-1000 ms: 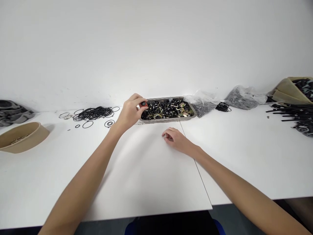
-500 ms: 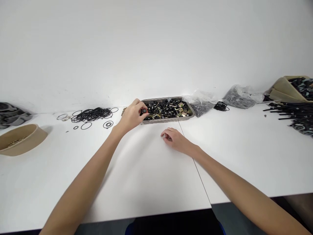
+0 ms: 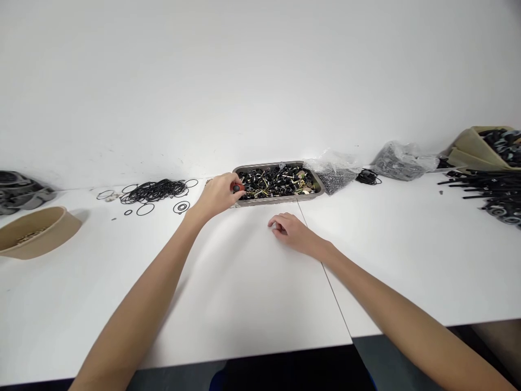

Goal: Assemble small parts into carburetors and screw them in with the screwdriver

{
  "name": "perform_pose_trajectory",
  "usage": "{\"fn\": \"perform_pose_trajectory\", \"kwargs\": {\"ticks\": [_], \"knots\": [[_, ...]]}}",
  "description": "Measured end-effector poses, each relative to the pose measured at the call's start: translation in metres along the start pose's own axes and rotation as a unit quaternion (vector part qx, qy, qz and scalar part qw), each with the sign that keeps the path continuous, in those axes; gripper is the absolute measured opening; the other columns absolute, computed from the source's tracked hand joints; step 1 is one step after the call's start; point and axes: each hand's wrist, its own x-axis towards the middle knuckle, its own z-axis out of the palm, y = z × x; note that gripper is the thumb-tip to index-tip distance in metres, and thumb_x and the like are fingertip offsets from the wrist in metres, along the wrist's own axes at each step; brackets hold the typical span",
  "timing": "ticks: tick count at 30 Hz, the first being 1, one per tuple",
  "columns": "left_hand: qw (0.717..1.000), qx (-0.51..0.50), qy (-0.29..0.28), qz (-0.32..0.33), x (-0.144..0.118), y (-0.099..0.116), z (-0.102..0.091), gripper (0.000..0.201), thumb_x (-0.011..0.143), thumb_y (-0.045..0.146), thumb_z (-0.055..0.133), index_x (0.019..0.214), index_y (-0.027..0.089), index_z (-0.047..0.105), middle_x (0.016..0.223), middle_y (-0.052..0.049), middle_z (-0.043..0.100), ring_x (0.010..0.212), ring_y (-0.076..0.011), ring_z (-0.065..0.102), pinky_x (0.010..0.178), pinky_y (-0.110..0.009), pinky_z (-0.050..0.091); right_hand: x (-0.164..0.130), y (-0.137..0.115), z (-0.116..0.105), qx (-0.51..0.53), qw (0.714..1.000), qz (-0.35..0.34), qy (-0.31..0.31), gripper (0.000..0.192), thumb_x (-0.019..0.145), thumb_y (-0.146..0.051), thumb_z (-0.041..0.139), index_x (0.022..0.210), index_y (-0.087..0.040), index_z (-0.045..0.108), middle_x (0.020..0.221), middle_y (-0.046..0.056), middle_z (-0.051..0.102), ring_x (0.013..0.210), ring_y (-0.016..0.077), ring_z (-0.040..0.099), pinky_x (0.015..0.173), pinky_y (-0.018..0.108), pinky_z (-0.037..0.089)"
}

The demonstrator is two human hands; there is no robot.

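Red piece [image 3: 236, 188], with a dark round end, sat pinched between the thumb and fingers of the left hand [image 3: 220, 192], at the left end of the metal tray [image 3: 280, 201]. Whether it touched the tray could not be told. Small black and gold-coloured parts [image 3: 280, 182] filled the tray, which stood near the wall [image 3: 244, 81].

The right hand [image 3: 290, 231] was in front of the tray, low over the white table [image 3: 244, 304] and near its seam [image 3: 329, 279]. Its fingers were curled in; I could not tell whether they held anything.

Left of the tray lay a heap of thin black rings [image 3: 157, 191], a few loose ones in front of it, and farther left a tan bowl [image 3: 61, 233] with small bits inside. Beside the tray's right end stood a clear bag [image 3: 336, 174], then a black bundle [image 3: 368, 177] and a second bag [image 3: 402, 163]. Black rods [image 3: 490, 182] lay at the far right, in front of a tan bin [image 3: 468, 155].
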Motion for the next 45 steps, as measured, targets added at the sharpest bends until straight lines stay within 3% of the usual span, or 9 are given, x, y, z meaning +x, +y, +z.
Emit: {"fn": "perform_pose_trajectory", "kwargs": {"ticks": [9, 19, 25, 34, 39, 45], "knots": [[1.000, -0.008, -0.013, -0.021, 0.000, 0.001, 0.001, 0.012, 0.077, 0.027, 0.060, 0.085, 0.020, 0.064, 0.080, -0.002, 0.066, 0.070, -0.0163, 0.055, 0.064, -0.030, 0.039, 0.000, 0.001, 0.001, 0.000, 1.000, 0.006, -0.005, 0.016, 0.086, -0.010, 0.048, 0.096, -0.019, 0.057, 0.078, 0.002, 0.057, 0.086, 0.0190, 0.052, 0.085, 0.035, 0.041], [0.998, 0.041, -0.056, -0.001, 0.003, -0.021, 0.016, 0.013, 0.074, 0.024, 0.059, 0.086, 0.021, 0.057, 0.085, -0.004, 0.065, 0.074, -0.0192, 0.056, 0.066, -0.030, 0.038, 0.000, -0.002, -0.001, -0.007, 1.000, 0.011, -0.013, 0.018, 0.087, -0.010, 0.048, 0.098, -0.020, 0.058, 0.078, 0.003, 0.058, 0.087, 0.0203, 0.052, 0.087, 0.036, 0.041], [0.996, 0.046, -0.069, -0.028, 0.002, -0.024, 0.021, 0.014, 0.072, 0.026, 0.057, 0.084, 0.022, 0.052, 0.072, -0.002, 0.060, 0.066, -0.0188, 0.053, 0.061, -0.029, 0.035, -0.001, -0.005, -0.003, -0.006, 1.000, 0.016, -0.016, 0.018, 0.088, -0.011, 0.047, 0.099, -0.019, 0.059, 0.080, 0.004, 0.058, 0.089, 0.0206, 0.053, 0.087, 0.037, 0.041], [0.998, -0.017, -0.021, -0.048, 0.004, -0.032, 0.030, 0.011, 0.070, 0.028, 0.056, 0.078, 0.022, 0.050, 0.066, -0.001, 0.057, 0.061, -0.0170, 0.050, 0.060, -0.030, 0.036, 0.000, -0.004, -0.001, -0.010, 1.000, 0.018, -0.013, 0.019, 0.086, -0.010, 0.049, 0.099, -0.019, 0.060, 0.081, 0.004, 0.059, 0.089, 0.0206, 0.052, 0.088, 0.037, 0.041], [0.997, 0.005, -0.008, -0.080, 0.003, -0.030, 0.036, 0.013, 0.071, 0.028, 0.055, 0.081, 0.022, 0.048, 0.070, -0.003, 0.059, 0.069, -0.0210, 0.055, 0.063, -0.031, 0.039, 0.000, -0.004, -0.001, -0.016, 1.000, 0.017, -0.011, 0.019, 0.087, -0.010, 0.048, 0.099, -0.019, 0.059, 0.081, 0.004, 0.059, 0.087, 0.0200, 0.052, 0.087, 0.036, 0.041], [0.987, 0.097, -0.014, -0.129, -0.001, -0.020, 0.045, 0.024, 0.084, 0.037, 0.044, 0.100, 0.019, 0.047, 0.084, -0.012, 0.066, 0.077, -0.0303, 0.063, 0.063, -0.035, 0.041, 0.001, -0.004, 0.000, -0.025, 1.000, 0.010, -0.009, 0.019, 0.086, -0.009, 0.048, 0.098, -0.019, 0.060, 0.081, 0.004, 0.058, 0.085, 0.0193, 0.052, 0.087, 0.035, 0.039]]}}
